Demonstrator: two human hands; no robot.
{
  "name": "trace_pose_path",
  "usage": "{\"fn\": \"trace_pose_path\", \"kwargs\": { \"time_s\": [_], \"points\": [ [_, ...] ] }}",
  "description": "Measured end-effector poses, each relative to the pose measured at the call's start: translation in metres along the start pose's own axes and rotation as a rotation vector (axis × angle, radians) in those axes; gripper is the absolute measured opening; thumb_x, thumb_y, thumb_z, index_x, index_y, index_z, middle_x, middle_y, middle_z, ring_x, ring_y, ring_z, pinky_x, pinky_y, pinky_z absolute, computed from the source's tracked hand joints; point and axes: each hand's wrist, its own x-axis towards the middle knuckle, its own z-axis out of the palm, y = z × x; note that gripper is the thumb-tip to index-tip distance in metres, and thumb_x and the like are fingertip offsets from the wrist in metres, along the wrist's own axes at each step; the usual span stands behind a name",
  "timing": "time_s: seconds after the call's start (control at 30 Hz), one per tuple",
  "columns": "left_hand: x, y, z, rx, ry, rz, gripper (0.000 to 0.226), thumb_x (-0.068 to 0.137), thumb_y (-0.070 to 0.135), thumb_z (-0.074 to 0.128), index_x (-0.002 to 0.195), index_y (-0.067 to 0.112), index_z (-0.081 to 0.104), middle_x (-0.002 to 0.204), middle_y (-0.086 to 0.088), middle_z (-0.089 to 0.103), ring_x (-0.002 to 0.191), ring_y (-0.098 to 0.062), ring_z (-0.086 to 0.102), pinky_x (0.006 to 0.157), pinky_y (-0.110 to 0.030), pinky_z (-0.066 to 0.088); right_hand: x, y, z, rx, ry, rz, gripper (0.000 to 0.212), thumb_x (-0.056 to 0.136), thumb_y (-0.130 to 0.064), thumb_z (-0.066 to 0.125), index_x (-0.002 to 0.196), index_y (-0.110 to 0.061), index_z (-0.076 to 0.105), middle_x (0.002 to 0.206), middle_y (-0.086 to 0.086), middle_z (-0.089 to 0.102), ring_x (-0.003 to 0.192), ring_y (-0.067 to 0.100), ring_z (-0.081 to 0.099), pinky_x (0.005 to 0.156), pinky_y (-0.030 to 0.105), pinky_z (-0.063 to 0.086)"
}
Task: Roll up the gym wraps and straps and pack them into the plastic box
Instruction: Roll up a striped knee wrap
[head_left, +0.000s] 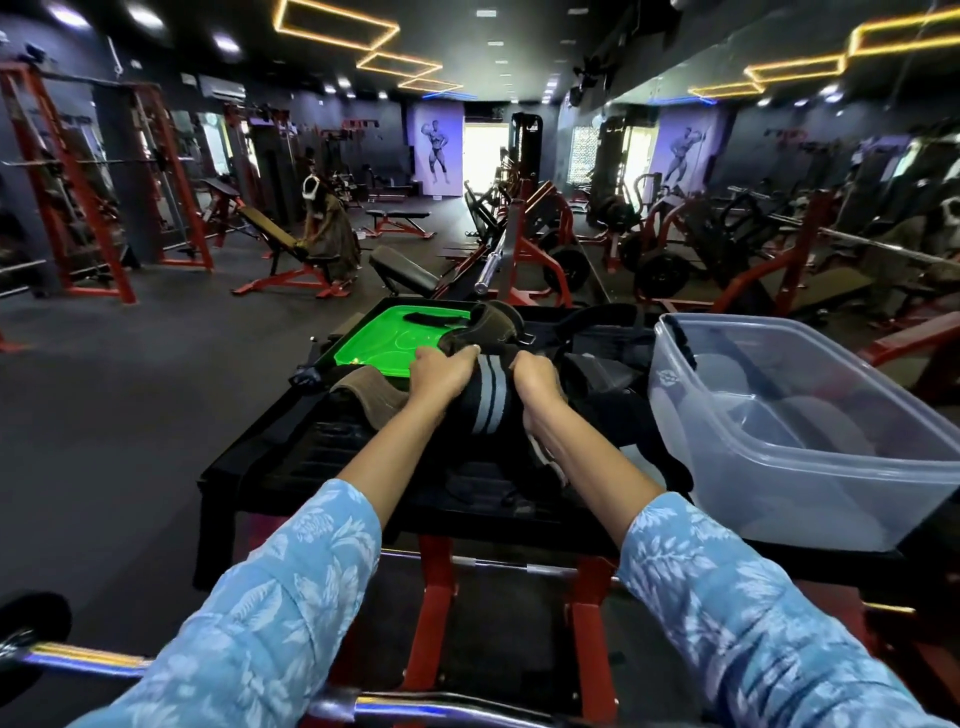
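Frame centre: striped wrap (488, 400) on worktop (291, 467), long axis toward camera. Left hand (441, 376) and right hand (537, 382) grip its sides. Plastic box (810, 499) right, apparently empty, nearer right hand.

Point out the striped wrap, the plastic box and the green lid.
striped wrap (488, 395): head view, on the grey stripes between the two hands.
plastic box (810, 467): head view, on its clear near wall.
green lid (379, 338): head view, on its bare flat surface.

Dim gym, red machines (524, 244), yellow ceiling light strips (337, 26).
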Motion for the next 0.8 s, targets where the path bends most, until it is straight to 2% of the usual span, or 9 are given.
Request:
{"fn": "trace_pose_path", "kwargs": {
  "time_s": [0.1,0.17,0.23,0.33,0.4,0.53,0.63,0.73,0.8],
  "points": [
    [-0.005,0.01,0.002,-0.395,-0.36,-0.179,0.036,0.091,0.04,0.049,0.078,0.01,0.063,0.075,-0.006,0.072,0.057,-0.018,0.066,0.057,-0.02,0.051,0.003,0.004,-0.005,-0.074,-0.083,0.005,0.023,0.079,-0.029,0.054,0.089,-0.011,0.064,0.095,0.007,0.065,0.086,0.024,0.061,0.078,0.034,0.05],
    [-0.001,0.015,0.006,-0.471,-0.425,-0.192,0.035,0.095,0.033,0.043,0.075,0.01,0.059,0.054,-0.004,0.067,0.044,-0.016,0.063,0.054,-0.021,0.049,0.004,0.011,-0.011,-0.169,-0.088,-0.024,0.03,0.061,-0.038,0.058,0.075,-0.014,0.068,0.086,0.007,0.071,0.086,0.029,0.066,0.082,0.043,0.053],
    [0.002,0.015,0.006,-0.448,-0.37,-0.162,0.029,0.096,0.023,0.04,0.076,0.009,0.056,0.046,-0.004,0.063,0.039,-0.016,0.06,0.053,-0.024,0.047,-0.009,0.01,-0.013,-0.298,-0.086,-0.103,0.022,0.066,-0.037,0.06,0.066,-0.016,0.064,0.078,0.004,0.067,0.086,0.028,0.065,0.08,0.042,0.052],
    [0.003,0.008,0.009,-0.358,-0.329,-0.078,0.021,0.095,0.014,0.042,0.082,0.007,0.057,0.043,-0.004,0.061,0.046,-0.021,0.06,0.06,-0.029,0.046,-0.014,0.011,-0.027,-0.33,-0.156,-0.146,0.015,0.083,-0.024,0.06,0.071,-0.016,0.062,0.074,-0.005,0.054,0.082,0.019,0.06,0.076,0.034,0.045],
    [-0.005,0.011,0.012,-0.291,-0.354,-0.049,0.017,0.092,0.01,0.044,0.082,0.007,0.058,0.042,-0.003,0.061,0.051,-0.022,0.06,0.062,-0.028,0.045,-0.009,0.011,-0.044,-0.194,-0.172,-0.049,0.029,0.082,-0.038,0.06,0.093,-0.011,0.063,0.077,-0.003,0.058,0.083,0.018,0.061,0.072,0.033,0.048],
    [-0.022,0.038,0.025,-0.267,-0.537,-0.127,0.024,0.086,0.011,0.042,0.07,0.006,0.058,0.047,-0.005,0.063,0.038,-0.017,0.059,0.054,-0.022,0.048,0.002,-0.001,-0.067,0.014,-0.234,0.193,0.043,0.089,-0.054,0.048,0.082,-0.014,0.063,0.072,0.001,0.062,0.071,0.017,0.059,0.063,0.027,0.046],
    [-0.03,0.042,0.024,-0.246,-0.612,-0.094,0.021,0.084,0.01,0.044,0.071,0.009,0.06,0.051,-0.002,0.065,0.042,-0.014,0.061,0.049,-0.018,0.048,0.004,-0.011,-0.067,0.074,-0.264,0.146,0.035,0.089,-0.034,0.055,0.107,-0.006,0.065,0.093,0.01,0.066,0.081,0.023,0.062,0.073,0.031,0.051],
    [-0.031,0.036,0.017,-0.204,-0.639,-0.1,0.019,0.086,0.008,0.046,0.072,0.011,0.058,0.049,0.002,0.064,0.04,-0.008,0.059,0.04,-0.012,0.045,0.004,-0.018,-0.067,0.106,-0.235,0.075,0.016,0.088,-0.007,0.049,0.086,-0.006,0.065,0.069,0.006,0.069,0.06,0.017,0.063,0.056,0.024,0.053],
    [-0.026,0.03,0.012,-0.211,-0.632,-0.133,0.014,0.087,0.017,0.051,0.075,0.014,0.059,0.054,0.003,0.064,0.043,-0.007,0.06,0.044,-0.014,0.048,0.003,-0.021,-0.065,0.118,-0.236,0.008,0.021,0.084,0.004,0.047,0.074,-0.009,0.06,0.062,0.005,0.064,0.058,0.018,0.059,0.05,0.022,0.051]
  ]
}}
